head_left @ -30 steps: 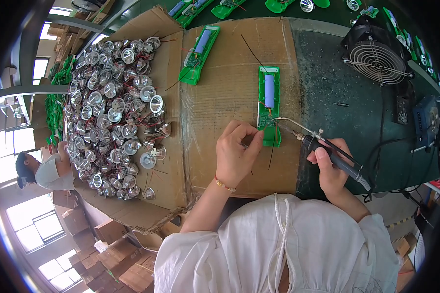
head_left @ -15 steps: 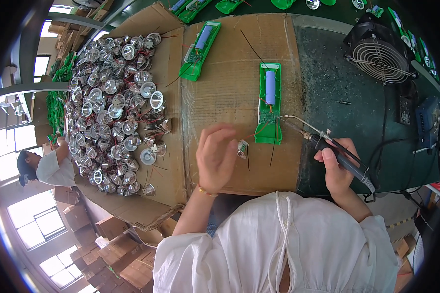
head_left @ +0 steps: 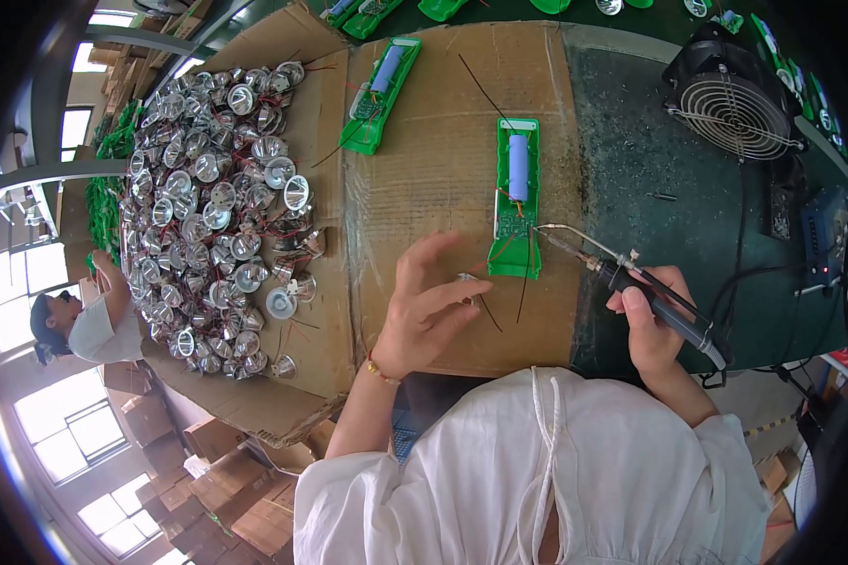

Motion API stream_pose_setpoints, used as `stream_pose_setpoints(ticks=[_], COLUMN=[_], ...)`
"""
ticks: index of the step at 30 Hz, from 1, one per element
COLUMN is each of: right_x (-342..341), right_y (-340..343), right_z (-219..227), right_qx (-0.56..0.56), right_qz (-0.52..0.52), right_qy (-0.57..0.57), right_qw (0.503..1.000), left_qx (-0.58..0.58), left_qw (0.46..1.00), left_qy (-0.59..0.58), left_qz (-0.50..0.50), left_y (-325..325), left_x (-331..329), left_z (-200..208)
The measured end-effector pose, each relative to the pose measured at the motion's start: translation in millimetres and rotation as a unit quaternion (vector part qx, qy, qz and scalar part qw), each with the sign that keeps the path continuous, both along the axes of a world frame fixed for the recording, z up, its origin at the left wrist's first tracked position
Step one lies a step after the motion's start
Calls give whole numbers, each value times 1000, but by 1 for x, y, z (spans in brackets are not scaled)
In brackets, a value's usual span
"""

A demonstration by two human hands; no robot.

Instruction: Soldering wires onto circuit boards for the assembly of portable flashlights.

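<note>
My right hand [head_left: 652, 315] grips a black soldering iron [head_left: 622, 281] with a thin curved metal tube along it. Its tip points at the circuit board [head_left: 515, 227] in a green plastic housing [head_left: 513, 264]; whether they touch I cannot tell. A purple cylindrical battery [head_left: 518, 168] lies in that housing. Red and black wires run from the board. Beside the housing's lower end, the thumb and forefinger of my left hand [head_left: 429, 311] close around a small silvery lamp part [head_left: 468, 279], mostly hidden by the fingers.
On the left, a cardboard box [head_left: 325, 282] holds a heap of silvery reflector cups [head_left: 212, 198]. Another green housing [head_left: 379, 99] with a battery lies at the back of the cardboard sheet [head_left: 433, 188]. A black fan [head_left: 730, 104] stands far right. A person [head_left: 85, 315] works beyond the box.
My left hand has come down and to the right, its fingers closing over the silvery part. The black wire at that part has swung right. My right hand and the iron stay nearly still.
</note>
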State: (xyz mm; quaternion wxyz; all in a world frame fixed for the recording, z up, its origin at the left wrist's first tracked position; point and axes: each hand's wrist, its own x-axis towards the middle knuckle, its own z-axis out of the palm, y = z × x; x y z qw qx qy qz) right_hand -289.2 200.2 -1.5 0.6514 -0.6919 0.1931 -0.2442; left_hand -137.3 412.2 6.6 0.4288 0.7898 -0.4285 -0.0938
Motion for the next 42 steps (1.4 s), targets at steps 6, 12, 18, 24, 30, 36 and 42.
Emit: stream_pose_setpoints(ticks=[6,12,18,24,30,36,42], right_x=[7,17,20,23,23,18,15], right_y=[7,6,10,9,9,4,3], right_z=[4,4,1,1,1,1,-3], right_qx=[13,2,78,131,182,151,134], right_qz=[3,17,-6,2,-44,-64,-45], right_qy=[-1,-6,2,31,0,-16,-8], right_qw=[1000,1000,997,991,982,986,990], left_qx=[-38,31,63,47,42,45,51], left_qw=[991,974,985,986,986,987,986], left_qy=[54,177,113,110,108,98,102], left_qz=[117,138,115,117,117,115,122], left_y=[-22,-46,-46,-47,-47,-47,-47], left_x=[-11,1,2,1,3,2,2], left_z=[-7,6,1,1,-3,-1,-2])
